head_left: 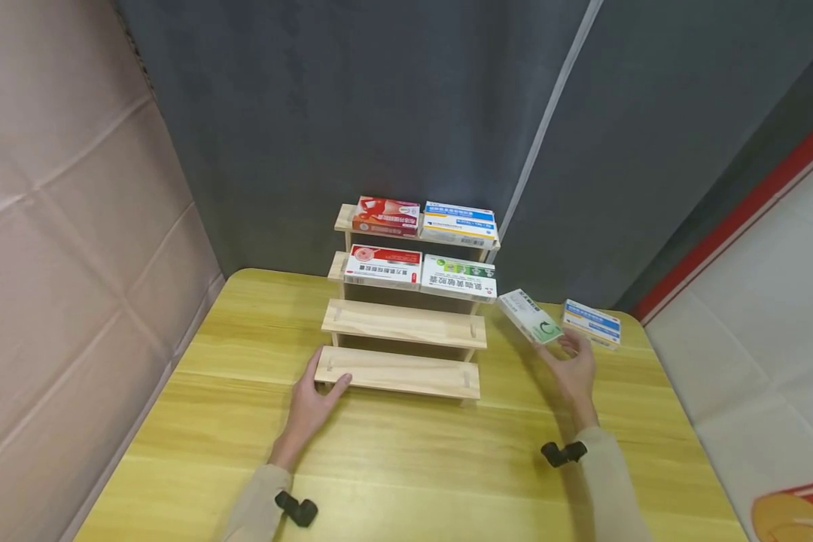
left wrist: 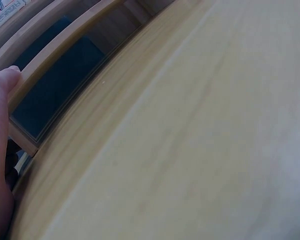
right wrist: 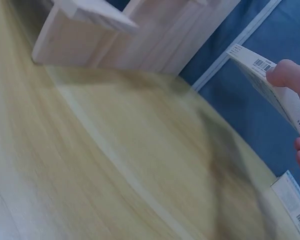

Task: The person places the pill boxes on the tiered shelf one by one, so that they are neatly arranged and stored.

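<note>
- beige left sleeve (head_left: 254, 504) is reaching in from the bottom edge, and a small black device (head_left: 296, 510) is sitting at its cuff.
- pale quilted wall (head_left: 74, 248) is rising at the far left, beside the yellow wood-grain table (head_left: 196, 391).
- left hand (head_left: 312, 406) is gripping the left end of the lowest step, its thumb lying over the front edge and its fingers wrapping the side.
- four-step wooden rack (head_left: 400, 324) is standing on the table, in front of a dark grey curtain (head_left: 325, 98).
- red box (head_left: 386, 217) is lying on the top step, and a blue-and-white box (head_left: 459, 222) is lying to its right.
- red-and-white box (head_left: 383, 267) is lying on the second step down, with a green-and-white box (head_left: 458, 278) beside it.
- pale box with a green curl (head_left: 530, 316) is hanging tilted above the table, just right of the rack.
- right hand (head_left: 574, 373) is pinching that box by its near end, between thumb and fingers.
- second blue-and-white box (head_left: 592, 324) is resting on the table near its back right corner, just beyond the right hand.
- red-edged white panel (head_left: 738, 316) is standing at the far right.
</note>
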Available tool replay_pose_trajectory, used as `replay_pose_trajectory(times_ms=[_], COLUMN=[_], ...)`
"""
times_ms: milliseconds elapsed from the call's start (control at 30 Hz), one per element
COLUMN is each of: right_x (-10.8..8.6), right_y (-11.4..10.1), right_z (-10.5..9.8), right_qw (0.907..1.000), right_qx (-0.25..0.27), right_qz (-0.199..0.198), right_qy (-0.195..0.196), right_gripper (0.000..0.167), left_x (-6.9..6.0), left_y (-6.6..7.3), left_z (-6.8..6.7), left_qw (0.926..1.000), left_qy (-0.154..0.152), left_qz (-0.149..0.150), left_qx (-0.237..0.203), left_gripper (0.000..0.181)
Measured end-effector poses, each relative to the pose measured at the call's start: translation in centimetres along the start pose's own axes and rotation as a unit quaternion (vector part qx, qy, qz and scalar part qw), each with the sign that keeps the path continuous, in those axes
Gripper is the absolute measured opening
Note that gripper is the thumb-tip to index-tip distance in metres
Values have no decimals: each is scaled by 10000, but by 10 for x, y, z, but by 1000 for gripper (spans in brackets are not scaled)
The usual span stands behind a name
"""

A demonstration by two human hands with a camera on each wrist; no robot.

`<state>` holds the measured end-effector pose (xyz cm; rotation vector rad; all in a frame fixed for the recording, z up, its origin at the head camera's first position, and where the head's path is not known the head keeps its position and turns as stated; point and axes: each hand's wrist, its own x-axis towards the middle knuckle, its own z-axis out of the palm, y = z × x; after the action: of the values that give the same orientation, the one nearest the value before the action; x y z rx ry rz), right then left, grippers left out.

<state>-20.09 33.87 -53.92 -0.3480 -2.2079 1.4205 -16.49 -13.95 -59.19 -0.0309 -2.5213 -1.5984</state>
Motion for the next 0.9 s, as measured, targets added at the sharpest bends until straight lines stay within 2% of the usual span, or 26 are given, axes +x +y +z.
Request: replay_pose_trajectory(times_ms=[333, 567, 733, 900], right_x=[-6, -19, -24, -25], right_y=[-18, -56, -72, -78], right_z=[-6, -12, -15, -16], right_qw=[9987, 9952, 9932, 9902], right_qx=[348, 833, 991, 1198], right_qz=[94, -47, -14, -68], right_qy=[349, 507, 617, 717], right_gripper=[64, 61, 60, 58], left_x=[0, 0, 0, 0], left_y=[-1, 0, 0, 0], left_z=[1, 1, 1, 0], left_qw=[10000, 10000, 10000, 10000], left_qy=[-18, -30, -28, 1], left_qz=[34, 26, -2, 1], left_qx=[6, 10, -5, -1], left_gripper=[90, 90, 90, 90])
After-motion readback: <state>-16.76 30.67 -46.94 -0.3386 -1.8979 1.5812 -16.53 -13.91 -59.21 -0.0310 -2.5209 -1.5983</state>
